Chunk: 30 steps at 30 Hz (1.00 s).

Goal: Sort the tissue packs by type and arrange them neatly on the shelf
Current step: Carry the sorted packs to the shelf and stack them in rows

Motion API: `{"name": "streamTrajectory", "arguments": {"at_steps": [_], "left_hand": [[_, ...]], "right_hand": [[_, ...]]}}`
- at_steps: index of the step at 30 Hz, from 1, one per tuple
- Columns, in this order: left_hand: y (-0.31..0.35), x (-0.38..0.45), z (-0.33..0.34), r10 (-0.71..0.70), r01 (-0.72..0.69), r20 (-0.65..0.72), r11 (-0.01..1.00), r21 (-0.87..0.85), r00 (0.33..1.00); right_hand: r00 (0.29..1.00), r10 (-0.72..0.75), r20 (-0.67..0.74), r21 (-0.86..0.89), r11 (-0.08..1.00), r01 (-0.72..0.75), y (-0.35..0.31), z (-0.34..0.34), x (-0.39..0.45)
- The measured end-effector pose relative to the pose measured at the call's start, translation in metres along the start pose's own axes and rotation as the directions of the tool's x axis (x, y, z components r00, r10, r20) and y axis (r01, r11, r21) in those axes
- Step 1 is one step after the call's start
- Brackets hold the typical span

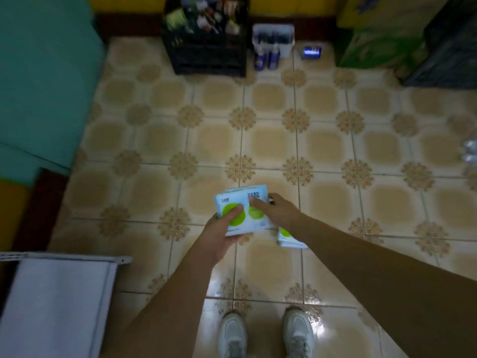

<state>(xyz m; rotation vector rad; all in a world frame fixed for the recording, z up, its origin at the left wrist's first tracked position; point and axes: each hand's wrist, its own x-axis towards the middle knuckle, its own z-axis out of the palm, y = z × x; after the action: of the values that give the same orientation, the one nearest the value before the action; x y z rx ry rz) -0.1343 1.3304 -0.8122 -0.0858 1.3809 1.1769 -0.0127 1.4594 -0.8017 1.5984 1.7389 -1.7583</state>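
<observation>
Nearest, at the frame's bottom edge: two white sneakers (265, 332) planted on the glossy patterned floor tiles (322, 148). At lower left, the flat grey-white top of what may be the shelf (59, 301), its upper rim bare; no packs seen on it, so arranging looks barely begun or not begun, as a judgement only.

Just above the shoes, held over the floor between both hands: a white-and-blue tissue pack (242, 210) with green circles. Left hand (222, 233) cupped under its near-left corner, thumb curled across the top face. Right hand (276, 210) gripping the pack's right edge, fingers wrapped behind, thumb pressed on top. Peeking out beneath the right forearm, a second matching pack (289, 239); whether gripped or merely resting under the first, cannot tell. Same type apparently gathered together; placing on the shelf still left.

Farther out: open tiled floor, with a teal cloth-covered surface (46, 81) along its left edge. At the far wall: a black crate (206, 52) full of mixed items, a small white bin (273, 37) with two bottles before it, and green cartons (371, 47) in the far right corner.
</observation>
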Motion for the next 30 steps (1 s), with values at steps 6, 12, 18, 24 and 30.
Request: {"name": "streamTrajectory", "arguments": {"at_steps": [6,12,18,24,30], "left_hand": [[0.157,-0.257,0.056,0.180,-0.175,-0.012,0.969,0.172,0.984],[0.200,-0.468,0.071,0.476,-0.449,-0.224,0.879,0.161,0.851],[0.147,-0.632,0.059,0.566,-0.638,-0.568,0.765,0.090,0.598],[0.064,-0.774,0.040,0.519,-0.734,-0.782,0.669,0.120,0.345],[-0.039,-0.930,0.004,0.466,-0.776,-0.880,0.586,0.233,0.088]], "right_hand": [[0.985,-0.160,0.068,0.153,0.977,0.148,-0.173,-0.059,-0.228],[0.874,-0.457,0.167,0.297,0.868,0.397,-0.259,-0.049,-0.411],[0.696,-0.553,0.459,0.328,0.833,0.445,-0.287,0.020,-0.529],[0.494,-0.606,0.623,0.268,0.759,0.593,-0.285,0.105,-0.648],[0.208,-0.572,0.793,0.296,0.660,0.690,-0.245,0.219,-0.809]]}}
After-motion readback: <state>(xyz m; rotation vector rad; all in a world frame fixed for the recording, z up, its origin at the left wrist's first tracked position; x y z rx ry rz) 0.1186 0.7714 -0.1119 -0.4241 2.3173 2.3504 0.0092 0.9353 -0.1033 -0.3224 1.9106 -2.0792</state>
